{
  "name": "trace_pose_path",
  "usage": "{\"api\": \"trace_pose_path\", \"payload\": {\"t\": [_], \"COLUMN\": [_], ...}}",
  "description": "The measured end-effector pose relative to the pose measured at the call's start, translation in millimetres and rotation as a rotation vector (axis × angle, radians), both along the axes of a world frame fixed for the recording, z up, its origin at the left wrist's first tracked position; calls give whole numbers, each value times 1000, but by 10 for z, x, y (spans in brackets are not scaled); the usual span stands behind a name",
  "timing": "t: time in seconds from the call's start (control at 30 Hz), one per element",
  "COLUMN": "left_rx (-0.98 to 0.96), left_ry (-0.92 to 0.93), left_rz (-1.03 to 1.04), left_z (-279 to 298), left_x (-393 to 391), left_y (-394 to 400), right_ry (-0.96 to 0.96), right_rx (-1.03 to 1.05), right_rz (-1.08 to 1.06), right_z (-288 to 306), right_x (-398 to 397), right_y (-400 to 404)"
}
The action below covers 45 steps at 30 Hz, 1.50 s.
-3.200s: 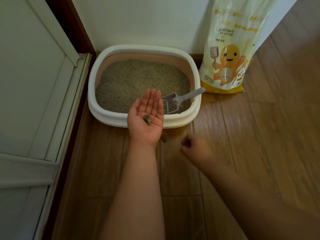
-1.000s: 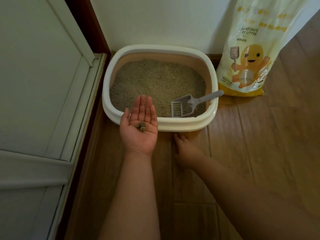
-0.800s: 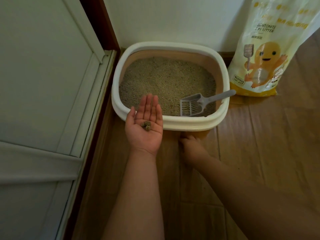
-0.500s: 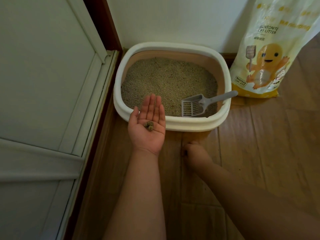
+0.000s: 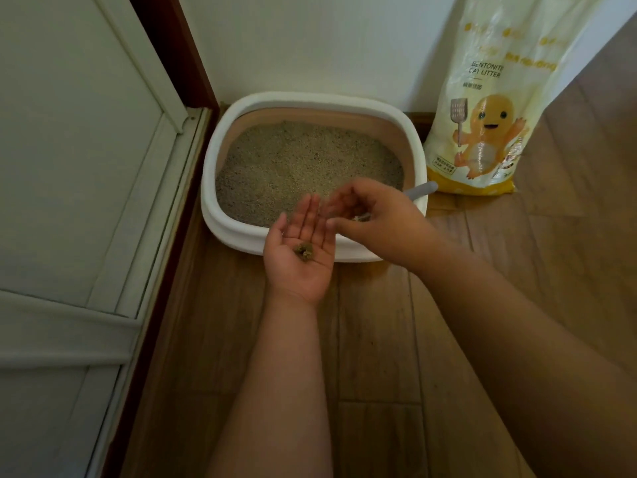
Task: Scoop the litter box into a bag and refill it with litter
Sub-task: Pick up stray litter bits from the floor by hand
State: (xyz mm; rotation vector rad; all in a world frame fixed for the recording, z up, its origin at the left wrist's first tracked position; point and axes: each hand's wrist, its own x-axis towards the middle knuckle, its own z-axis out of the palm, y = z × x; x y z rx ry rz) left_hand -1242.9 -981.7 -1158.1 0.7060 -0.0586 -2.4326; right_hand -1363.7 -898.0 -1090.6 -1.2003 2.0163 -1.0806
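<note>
Left hand (image 5: 299, 257) lying flat, palm up, cradling small dark litter clumps (image 5: 303, 251) unclenched beside near rim of white oval plastic litter box (image 5: 238, 232). Right hand (image 5: 375, 215) curling, apparently pinching crumb. Risk: palm tilting, clumps spilling onto wooden floor (image 5: 375, 339).

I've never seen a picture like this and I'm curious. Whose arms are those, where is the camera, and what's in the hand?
The camera sits on a person's head and looks down, so you see their own two arms. The left hand lies open, palm up, with a small clump of dirty litter on it. The right hand has curled fingers and seems to pinch a tiny bit above the left fingers. On the wooden floor stands a white litter box full of litter. A grey scoop pokes out behind the right hand. A yellow bag of cat litter leans on the wall.
</note>
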Motion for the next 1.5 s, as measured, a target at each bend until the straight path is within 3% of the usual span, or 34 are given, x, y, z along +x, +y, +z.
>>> {"api": "trace_pose_path", "payload": {"t": [0.17, 0.37, 0.53, 0.7, 0.83, 0.93, 1.13, 1.3, 1.37, 1.5], "left_rx": [1, 26, 89, 92, 84, 83, 59, 52, 56, 41], "left_ry": [41, 120, 189, 180, 179, 178, 171, 164, 165, 155], "left_rz": [-40, 7, 109, 116, 107, 99, 82, 84, 86, 76], "left_z": [30, 47, 67, 116, 141, 159, 160, 156, 154, 163], "left_x": [-119, -120, -73, -47, -48, -57, 6, 64, 60, 36], "left_y": [115, 115, 101, 100, 97, 94, 91, 60, 55, 52], "right_ry": [206, 155, -125, -223, -395, -437, -245, 346, 453, 474], "right_rx": [22, -49, -127, 5, 191, 328, 401, 485, 562, 651], "right_rz": [82, 147, -199, -651, -753, -600, -152, 395, 569, 455], "right_z": [-67, -114, -360, -1063, -1569, -1746, -2027, -2029, -2055, -2066], "right_x": [144, 132, 74, -9, 82, 240, 629, 651, 647, 598], "right_y": [58, 158, 464, 1266, 1720, 1672, 1258, 995, 988, 1084]}}
